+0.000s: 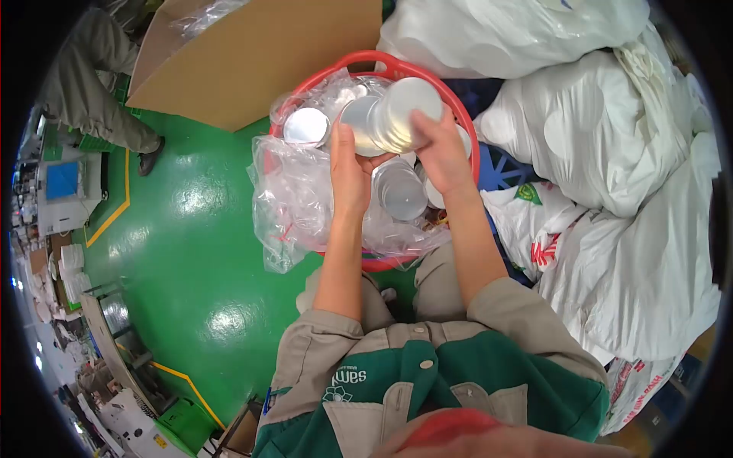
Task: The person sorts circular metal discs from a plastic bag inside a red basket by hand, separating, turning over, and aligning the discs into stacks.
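Observation:
Between my two hands is a stack of round silvery discs (388, 120), tilted and fanned out above a red basket (476, 149). My left hand (351, 164) holds the left end of the stack, thumb up along its side. The right end is gripped by my right hand (443, 149), its thumb on the top disc. Below them, more metal discs (402, 191) lie in the basket, and a single round disc (306, 127) rests at its left. Clear plastic bags (294, 191) line the basket and hang over its left rim.
A large cardboard box (259, 57) stands behind the basket at the left. Full white bags (584, 130) are piled along the right. On the green floor (202, 221), a person's leg and shoe (150, 156) show at the upper left.

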`<state>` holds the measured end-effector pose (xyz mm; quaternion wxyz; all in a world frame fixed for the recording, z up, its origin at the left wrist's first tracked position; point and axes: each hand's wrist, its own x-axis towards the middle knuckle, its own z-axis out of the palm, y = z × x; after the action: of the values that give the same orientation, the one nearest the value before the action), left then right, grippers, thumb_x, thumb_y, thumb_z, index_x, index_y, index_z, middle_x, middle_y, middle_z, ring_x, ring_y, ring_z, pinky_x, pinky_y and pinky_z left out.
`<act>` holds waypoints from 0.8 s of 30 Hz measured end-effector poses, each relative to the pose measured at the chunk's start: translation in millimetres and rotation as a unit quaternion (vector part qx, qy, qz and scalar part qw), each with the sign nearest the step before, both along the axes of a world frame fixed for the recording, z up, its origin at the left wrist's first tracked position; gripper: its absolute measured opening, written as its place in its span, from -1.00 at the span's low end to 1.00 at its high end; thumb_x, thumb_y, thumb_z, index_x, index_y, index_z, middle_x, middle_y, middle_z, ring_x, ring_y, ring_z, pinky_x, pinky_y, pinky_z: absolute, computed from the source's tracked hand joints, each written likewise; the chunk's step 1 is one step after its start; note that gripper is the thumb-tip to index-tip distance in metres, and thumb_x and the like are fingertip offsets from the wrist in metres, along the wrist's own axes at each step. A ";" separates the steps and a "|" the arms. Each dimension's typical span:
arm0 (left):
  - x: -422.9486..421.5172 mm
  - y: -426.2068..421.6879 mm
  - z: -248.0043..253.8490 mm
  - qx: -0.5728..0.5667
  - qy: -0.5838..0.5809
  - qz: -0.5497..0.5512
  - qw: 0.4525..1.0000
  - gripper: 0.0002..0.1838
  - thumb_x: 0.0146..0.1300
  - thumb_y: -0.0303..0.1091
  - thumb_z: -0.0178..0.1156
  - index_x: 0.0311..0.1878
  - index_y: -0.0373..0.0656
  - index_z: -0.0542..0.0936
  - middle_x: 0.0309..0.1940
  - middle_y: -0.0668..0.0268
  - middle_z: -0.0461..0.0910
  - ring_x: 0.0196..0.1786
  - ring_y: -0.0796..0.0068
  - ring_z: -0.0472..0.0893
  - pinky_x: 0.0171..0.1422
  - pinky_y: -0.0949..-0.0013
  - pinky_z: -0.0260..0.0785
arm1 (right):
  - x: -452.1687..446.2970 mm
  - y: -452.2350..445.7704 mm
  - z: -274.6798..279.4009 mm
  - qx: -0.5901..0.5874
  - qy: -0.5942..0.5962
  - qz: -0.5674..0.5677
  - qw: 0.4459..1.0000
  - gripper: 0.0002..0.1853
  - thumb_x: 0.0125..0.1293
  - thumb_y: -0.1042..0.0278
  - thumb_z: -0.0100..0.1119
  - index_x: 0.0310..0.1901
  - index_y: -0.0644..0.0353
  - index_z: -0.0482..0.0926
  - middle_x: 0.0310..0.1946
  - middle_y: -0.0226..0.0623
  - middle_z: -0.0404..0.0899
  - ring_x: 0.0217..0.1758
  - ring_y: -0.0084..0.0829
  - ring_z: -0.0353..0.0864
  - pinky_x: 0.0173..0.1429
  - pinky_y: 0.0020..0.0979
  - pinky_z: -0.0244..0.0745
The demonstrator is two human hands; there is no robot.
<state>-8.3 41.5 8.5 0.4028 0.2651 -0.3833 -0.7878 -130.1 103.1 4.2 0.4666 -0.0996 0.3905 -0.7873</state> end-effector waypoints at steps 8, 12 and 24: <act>7.5 2.5 1.8 -0.021 -0.096 -0.044 0.994 -0.29 0.41 0.14 -0.21 0.43 -0.13 -0.04 0.22 0.09 0.26 0.22 0.24 0.39 0.17 0.21 0.39 | 13.8 5.1 13.3 0.060 0.396 0.080 0.913 -0.39 0.15 0.54 0.16 0.24 0.21 0.19 0.14 -0.19 0.28 0.17 -0.39 0.35 0.25 -0.40 0.26; 12.2 0.7 1.1 -0.105 -0.155 -0.084 0.979 -0.27 0.31 -0.32 0.11 0.44 -0.07 -0.03 0.18 0.09 0.27 0.16 0.34 0.38 0.25 0.28 0.28 | 15.1 2.0 4.3 0.056 0.554 0.096 0.825 -0.29 0.16 0.55 0.14 0.32 0.22 0.02 0.28 -0.13 0.12 0.24 -0.31 0.32 0.24 -0.37 0.32; 48.3 -36.5 -30.9 -0.113 -0.351 -0.085 0.926 -0.33 0.17 -0.54 0.13 0.36 -0.07 0.18 0.04 0.11 0.46 -0.13 0.40 0.54 -0.13 0.36 0.44 | -35.0 16.9 -31.4 0.188 0.515 0.023 0.836 -0.34 -0.04 0.52 0.31 0.18 0.24 0.36 0.10 0.00 0.40 0.14 -0.15 0.44 0.22 -0.29 0.35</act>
<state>40.0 5.1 -22.5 0.2013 0.4433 -0.6077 -0.6274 -165.1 120.0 -27.2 0.2259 -0.4107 0.7123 -0.5225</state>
